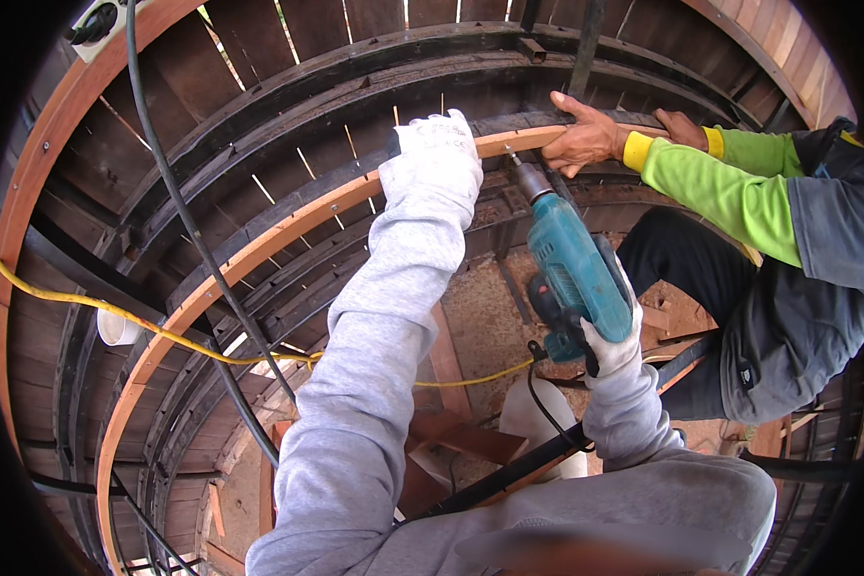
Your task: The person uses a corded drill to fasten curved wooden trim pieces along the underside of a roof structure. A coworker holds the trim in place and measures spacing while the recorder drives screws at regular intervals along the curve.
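Note:
A curved wooden strip (360, 187) arcs along dark metal framing. My left hand (435, 144), in a white glove, is closed over its upper edge; the fingertips are largely hidden behind it. My gloved right hand (614, 346) grips the rear of a teal power drill (568, 254), its fingers partly hidden by the handle. The bit points up at the strip, between my left hand and a co-worker's hand (586, 139); whether it touches the wood I cannot tell. The co-worker's other hand (686, 132) is on the strip farther right.
A yellow cable (154, 324) runs across the left and behind my left arm. A thick black cable (178, 192) hangs down from the upper left. Curved dark metal rails (365, 82) line the slatted wall. Below lie wooden offcuts (470, 437). The co-worker's knee (686, 254) is close at right.

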Demonstrator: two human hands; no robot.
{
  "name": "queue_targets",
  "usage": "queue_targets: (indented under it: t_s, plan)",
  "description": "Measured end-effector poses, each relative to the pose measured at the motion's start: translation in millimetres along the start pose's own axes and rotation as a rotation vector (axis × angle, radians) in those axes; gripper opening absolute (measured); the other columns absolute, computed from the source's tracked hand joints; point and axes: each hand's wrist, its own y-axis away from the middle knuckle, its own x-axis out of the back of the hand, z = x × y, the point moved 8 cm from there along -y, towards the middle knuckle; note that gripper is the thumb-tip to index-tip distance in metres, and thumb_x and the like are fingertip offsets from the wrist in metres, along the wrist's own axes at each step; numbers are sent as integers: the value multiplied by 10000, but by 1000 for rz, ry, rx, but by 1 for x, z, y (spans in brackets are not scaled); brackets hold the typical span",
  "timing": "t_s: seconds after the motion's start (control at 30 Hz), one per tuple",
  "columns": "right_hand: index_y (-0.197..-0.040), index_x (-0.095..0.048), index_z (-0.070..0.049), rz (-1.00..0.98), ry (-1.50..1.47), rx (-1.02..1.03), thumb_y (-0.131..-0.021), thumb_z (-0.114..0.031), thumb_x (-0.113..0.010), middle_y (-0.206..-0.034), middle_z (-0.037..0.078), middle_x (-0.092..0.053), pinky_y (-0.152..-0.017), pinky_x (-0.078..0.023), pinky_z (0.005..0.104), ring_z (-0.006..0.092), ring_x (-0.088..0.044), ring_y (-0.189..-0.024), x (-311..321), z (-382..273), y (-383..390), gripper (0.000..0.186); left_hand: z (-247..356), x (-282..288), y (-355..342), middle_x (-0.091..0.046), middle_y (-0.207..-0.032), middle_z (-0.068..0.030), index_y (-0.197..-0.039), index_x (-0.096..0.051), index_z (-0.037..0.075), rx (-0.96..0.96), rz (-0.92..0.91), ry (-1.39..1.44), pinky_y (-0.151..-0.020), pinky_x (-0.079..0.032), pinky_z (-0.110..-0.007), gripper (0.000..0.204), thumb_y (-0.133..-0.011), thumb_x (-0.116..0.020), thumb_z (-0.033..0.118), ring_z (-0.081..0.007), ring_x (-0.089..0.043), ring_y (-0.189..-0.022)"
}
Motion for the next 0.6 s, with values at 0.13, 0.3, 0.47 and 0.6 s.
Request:
queue_targets:
  t_s: [0.13, 0.3, 0.47, 0.6]
  plan:
    - [-1490, -402, 31, -101, 279, 159, -690, -99, -779, -1483, 247, -504, -1115, -436, 415, 353, -560, -1329, -9, -16, -4, 893, 3, 5, 3, -623, -1329, -131, -1424, -524, 78, -30, 12, -4, -1102, -419, -431, 668, -910, -718, 457, -281, -578, -1283]
    - [-1449, -422, -1, -154, 678, 383, -638, -150, -854, -1371, 297, -538, -1042, -508, 484, 488, -592, -1216, -22, -45, -8, 931, 3, 14, 5, -648, -1297, -124, -1412, -546, 80, -40, -71, 29, -1061, -465, -413, 705, -880, -724, 507, -287, -608, -1246]
    - [-1487, -403, 34, -141, 405, 182, -694, -106, -804, -1406, 267, -551, -1060, -491, 427, 382, -592, -1275, -6, -30, -14, 900, 0, 9, 4, -647, -1308, -123, -1447, -523, 82, -44, -81, -24, -1056, -489, -402, 736, -880, -713, 512, -274, -632, -1224]
    - [-1518, -376, 33, 14, -271, -35, -772, -128, -772, -1382, 228, -582, -1031, -517, 404, 321, -636, -1210, 10, -15, -8, 860, 4, 13, 2, -648, -1310, -109, -1465, -506, 90, -61, -49, -61, -1052, -495, -394, 752, -873, -721, 501, -267, -641, -1209]
